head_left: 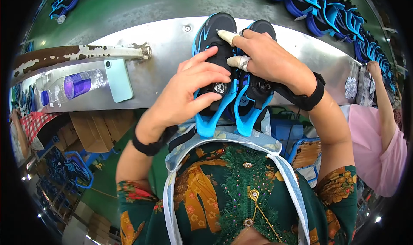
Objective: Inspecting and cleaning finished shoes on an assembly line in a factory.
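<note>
A pair of black sneakers with bright blue trim lies side by side on the metal work surface, toes pointing away from me. Over the left sneaker (221,24), my left hand (189,83) has its fingers spread, with thumb and fingertips near the round dial on the tongue. My right hand (264,58) reaches across the right sneaker (263,27). Its thumb and a finger, both in pale finger covers, lie apart against the left sneaker's upper. The remaining right fingers are partly hidden. Black bands circle both my wrists.
Left on the metal surface (167,34) are a pale green phone (119,80), a plastic bottle (73,86) and a chipped-paint pipe (86,52). Many similar shoes (331,17) line the green belt at upper right. A person in pink (374,146) works at right; another person's checked sleeve shows at left.
</note>
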`<move>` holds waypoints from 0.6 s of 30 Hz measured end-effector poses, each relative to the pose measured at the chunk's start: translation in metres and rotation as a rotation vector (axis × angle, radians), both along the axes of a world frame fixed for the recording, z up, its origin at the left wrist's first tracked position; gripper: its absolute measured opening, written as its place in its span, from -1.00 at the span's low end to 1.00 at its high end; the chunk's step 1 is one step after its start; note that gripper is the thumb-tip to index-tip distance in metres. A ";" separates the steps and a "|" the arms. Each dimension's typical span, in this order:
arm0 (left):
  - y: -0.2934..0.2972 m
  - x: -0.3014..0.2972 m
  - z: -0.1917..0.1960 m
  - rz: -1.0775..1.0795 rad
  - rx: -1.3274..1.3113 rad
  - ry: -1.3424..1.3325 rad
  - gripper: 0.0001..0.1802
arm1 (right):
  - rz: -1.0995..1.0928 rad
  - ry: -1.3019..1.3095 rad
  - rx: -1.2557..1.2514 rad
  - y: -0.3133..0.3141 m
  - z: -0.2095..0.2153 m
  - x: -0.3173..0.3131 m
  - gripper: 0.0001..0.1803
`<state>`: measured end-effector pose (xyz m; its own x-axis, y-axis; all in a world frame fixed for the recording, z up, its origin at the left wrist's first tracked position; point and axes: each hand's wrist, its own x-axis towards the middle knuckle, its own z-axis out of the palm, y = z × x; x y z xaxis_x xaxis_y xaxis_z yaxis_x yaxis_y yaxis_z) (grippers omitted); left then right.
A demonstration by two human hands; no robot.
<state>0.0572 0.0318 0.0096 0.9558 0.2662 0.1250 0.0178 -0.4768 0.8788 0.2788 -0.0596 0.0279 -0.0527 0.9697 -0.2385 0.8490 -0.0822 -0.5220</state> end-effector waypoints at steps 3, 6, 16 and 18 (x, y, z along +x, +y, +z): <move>0.004 0.003 0.012 -0.022 0.072 0.052 -0.55 | -0.020 0.001 0.001 -0.001 -0.003 0.002 -0.40; -0.016 0.006 0.010 0.222 0.128 0.075 -0.53 | -0.022 -0.007 0.020 -0.001 -0.004 0.000 -0.42; 0.001 0.007 0.011 0.130 -0.102 0.005 -0.62 | -0.035 0.003 0.024 0.000 -0.009 0.000 -0.42; 0.002 0.003 0.008 0.134 0.002 0.005 -0.61 | -0.035 0.010 0.008 0.003 -0.005 0.000 -0.41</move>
